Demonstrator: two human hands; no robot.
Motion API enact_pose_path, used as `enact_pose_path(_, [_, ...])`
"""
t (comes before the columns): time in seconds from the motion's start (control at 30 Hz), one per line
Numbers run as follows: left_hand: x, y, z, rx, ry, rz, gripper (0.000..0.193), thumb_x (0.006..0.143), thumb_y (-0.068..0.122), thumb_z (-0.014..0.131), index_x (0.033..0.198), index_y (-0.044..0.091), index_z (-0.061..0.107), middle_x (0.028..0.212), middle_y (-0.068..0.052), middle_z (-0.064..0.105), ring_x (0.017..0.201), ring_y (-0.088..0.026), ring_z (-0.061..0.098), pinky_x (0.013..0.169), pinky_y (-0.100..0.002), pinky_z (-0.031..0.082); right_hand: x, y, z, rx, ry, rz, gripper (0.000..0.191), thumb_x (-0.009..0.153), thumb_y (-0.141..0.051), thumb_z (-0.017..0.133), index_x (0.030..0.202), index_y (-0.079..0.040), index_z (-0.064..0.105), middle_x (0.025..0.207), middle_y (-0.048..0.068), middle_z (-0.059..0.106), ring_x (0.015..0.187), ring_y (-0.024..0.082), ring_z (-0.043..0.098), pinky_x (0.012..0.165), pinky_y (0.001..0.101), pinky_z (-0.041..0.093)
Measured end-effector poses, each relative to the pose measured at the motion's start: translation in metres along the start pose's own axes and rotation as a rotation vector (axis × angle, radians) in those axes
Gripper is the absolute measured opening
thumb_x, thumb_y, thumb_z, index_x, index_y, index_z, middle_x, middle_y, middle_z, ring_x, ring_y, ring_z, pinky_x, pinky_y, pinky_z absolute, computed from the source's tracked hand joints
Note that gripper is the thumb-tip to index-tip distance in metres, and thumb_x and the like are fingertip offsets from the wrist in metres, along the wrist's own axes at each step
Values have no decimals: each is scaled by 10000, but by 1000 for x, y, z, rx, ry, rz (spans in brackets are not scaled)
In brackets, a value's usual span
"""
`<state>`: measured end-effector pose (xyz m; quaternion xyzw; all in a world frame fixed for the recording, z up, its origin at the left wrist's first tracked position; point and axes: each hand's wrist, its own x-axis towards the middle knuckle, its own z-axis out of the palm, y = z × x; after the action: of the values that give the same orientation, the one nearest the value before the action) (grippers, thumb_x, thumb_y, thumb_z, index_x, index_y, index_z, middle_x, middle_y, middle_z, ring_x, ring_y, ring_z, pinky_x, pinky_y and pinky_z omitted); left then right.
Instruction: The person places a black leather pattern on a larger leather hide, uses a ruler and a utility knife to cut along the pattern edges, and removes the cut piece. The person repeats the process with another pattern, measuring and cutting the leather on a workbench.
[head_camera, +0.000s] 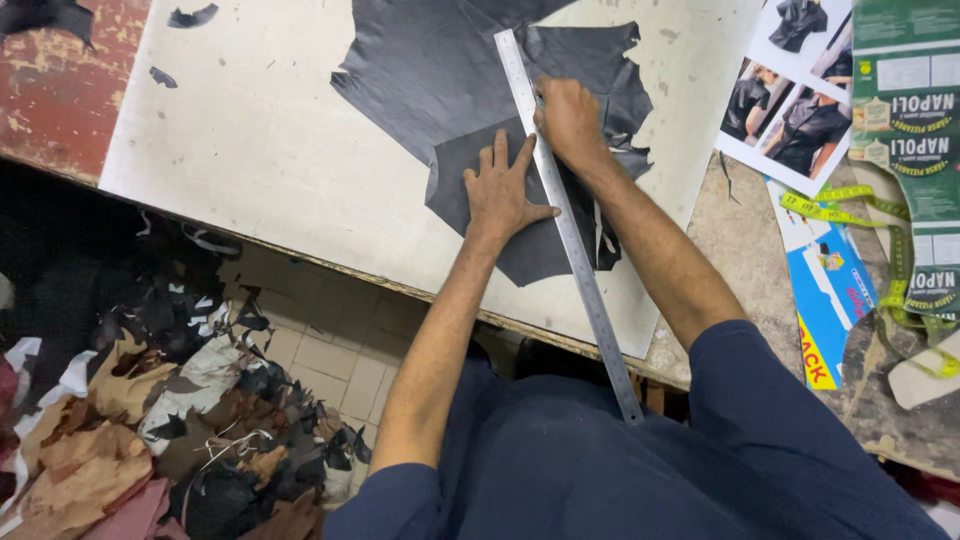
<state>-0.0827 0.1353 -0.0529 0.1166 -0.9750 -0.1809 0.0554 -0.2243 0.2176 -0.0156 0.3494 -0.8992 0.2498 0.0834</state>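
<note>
While a long steel ruler lies slantwise over matte black leather on the pale cutting board, the left hand presses flat, fingers spread, on the ragged-edged piece just beside it. The right hand is curled shut against the ruler's far edge; whatever it grips is hidden. Leather scraps heap the floor; a yellow tape measure lies to the right.

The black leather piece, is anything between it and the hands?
Nothing visible under the left hand: it lies flat on the black leather piece. The metal ruler lies between the two hands; the right hand is beside its far edge.
</note>
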Motion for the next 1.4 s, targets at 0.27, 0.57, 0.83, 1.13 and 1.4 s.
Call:
enact_pose_path(0.27, [4,2,2,11,-34,-17,1270,481,660,947,1553,267,391,1584,-207,335,1347,-350,411,872,-601,441,-166,-4,-36,55,-181,164,245,912,-116,677,1147,-47,657,1021,216,698,961,433,682,805,537,542])
enact_pose_path(0.57, [6,1,3,18,-120,-37,1267,504,696,931,1561,304,353,1620,-194,264,1429,-357,322,941,-674,419,-332,-32,-114,-33,-390,413,347,960,-189,624,1287,-72,638,1073,187,716,800,368,732,700,482,590])
enact_pose_path(0.83, [7,-2,-2,64,-129,2,1272,561,753,890,1580,260,310,1619,-184,264,1426,-362,323,940,-692,435,-373,-77,-130,-27,-178,500,455,851,-284,762,1173,20,657,1065,241,704,855,432,706,690,511,567])
enact_pose_path(1.13, [9,-32,-24,-129,-13,201,923,713,290,909,1503,151,453,1561,-187,405,1327,-396,493,973,-562,510,-341,-90,-146,242,-221,729,323,936,-166,661,1240,-59,685,944,172,763,697,254,773,665,410,591])
enact_pose_path(1.4, [49,-154,-53,-246,196,221,494,886,56,751,1364,160,676,1435,-114,582,1259,-344,574,985,-504,507,-234,-139,-88,238,-222,417,392,875,-194,741,1249,-80,705,983,162,774,751,261,760,675,375,600])
